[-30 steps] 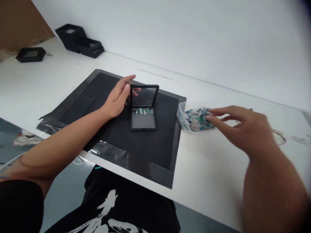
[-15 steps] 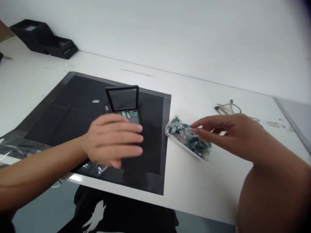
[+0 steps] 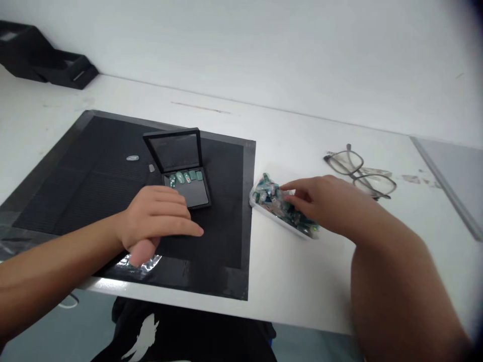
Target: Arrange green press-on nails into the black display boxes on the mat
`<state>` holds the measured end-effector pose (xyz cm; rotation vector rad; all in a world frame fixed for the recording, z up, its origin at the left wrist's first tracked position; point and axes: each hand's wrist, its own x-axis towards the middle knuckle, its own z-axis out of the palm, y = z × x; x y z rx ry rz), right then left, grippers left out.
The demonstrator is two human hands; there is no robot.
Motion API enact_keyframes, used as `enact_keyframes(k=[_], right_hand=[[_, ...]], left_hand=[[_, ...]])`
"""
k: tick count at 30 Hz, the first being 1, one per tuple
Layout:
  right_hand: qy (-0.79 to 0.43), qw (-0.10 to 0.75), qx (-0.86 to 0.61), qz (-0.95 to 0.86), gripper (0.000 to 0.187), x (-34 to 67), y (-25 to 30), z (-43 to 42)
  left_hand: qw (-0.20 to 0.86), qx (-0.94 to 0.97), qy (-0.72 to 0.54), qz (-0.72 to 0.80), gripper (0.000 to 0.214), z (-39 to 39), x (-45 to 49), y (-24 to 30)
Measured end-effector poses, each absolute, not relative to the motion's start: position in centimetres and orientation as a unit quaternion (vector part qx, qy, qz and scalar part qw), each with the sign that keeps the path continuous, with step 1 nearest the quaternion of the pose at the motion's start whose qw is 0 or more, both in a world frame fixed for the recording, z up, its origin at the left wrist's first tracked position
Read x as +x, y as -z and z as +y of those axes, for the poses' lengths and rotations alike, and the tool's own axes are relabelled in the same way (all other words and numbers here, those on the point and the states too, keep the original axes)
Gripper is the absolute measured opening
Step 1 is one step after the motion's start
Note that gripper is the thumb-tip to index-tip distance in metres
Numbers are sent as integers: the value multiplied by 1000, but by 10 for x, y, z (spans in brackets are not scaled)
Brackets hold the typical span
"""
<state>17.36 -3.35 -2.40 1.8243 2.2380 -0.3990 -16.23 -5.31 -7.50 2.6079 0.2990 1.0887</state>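
My left hand (image 3: 158, 221) hovers over the black mat, with its index finger stretched out, the other fingers bent and the thumb hanging apart. Nothing shows in it. Just beyond it stands a small black case (image 3: 206, 193) with its lid raised, holding a row of green press-on nails (image 3: 187, 177) along the hinge side. My right hand (image 3: 320, 201) reaches into a white tray (image 3: 277, 219) heaped with teal, green and clear press-on nails (image 3: 269, 193). Thumb and index tips touch the heap with a small gap between them. The palm covers part of the tray.
A pale oval nail (image 3: 132, 158) and a smaller clear one (image 3: 151, 168) lie on the black mat (image 3: 222, 251). Eyeglasses (image 3: 354, 173) rest beyond my right hand. Black bins (image 3: 68, 70) stand at the back left. Crumpled clear plastic (image 3: 139, 266) lies near the front edge.
The view has shifted, so the things on the table appear further left. My left hand's fingers have bent, except the index. My right fingertips have moved toward the tray's far-left end.
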Motion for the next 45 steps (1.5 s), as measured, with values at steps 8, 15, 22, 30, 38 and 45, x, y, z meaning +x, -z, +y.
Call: enact_keyframes(k=[8,15,22,30,38,45], right_hand=[[182,78,614,764,25,174,19,-35],[171,-15,608,776,25,147,25,-42],[251,-73,633,728,15,119,41,-44],[300,-40,598,742,12,134,37,-41],[289,-14,552,782,17,151,33,-39],[237,-11,561,793,25,138,43,-39]], left_hand=[[182,852,-467,154,81,-48,-164,80],[165,886,-401,165,78,-48,-172,81],[130,924,-339,120,77,-45,-175,76],[138,916,-342,155,84,-46,-180,81],[135,916,-350,143,78,-44,-180,78],[149,927,-307,153,72,-44,-177,72]])
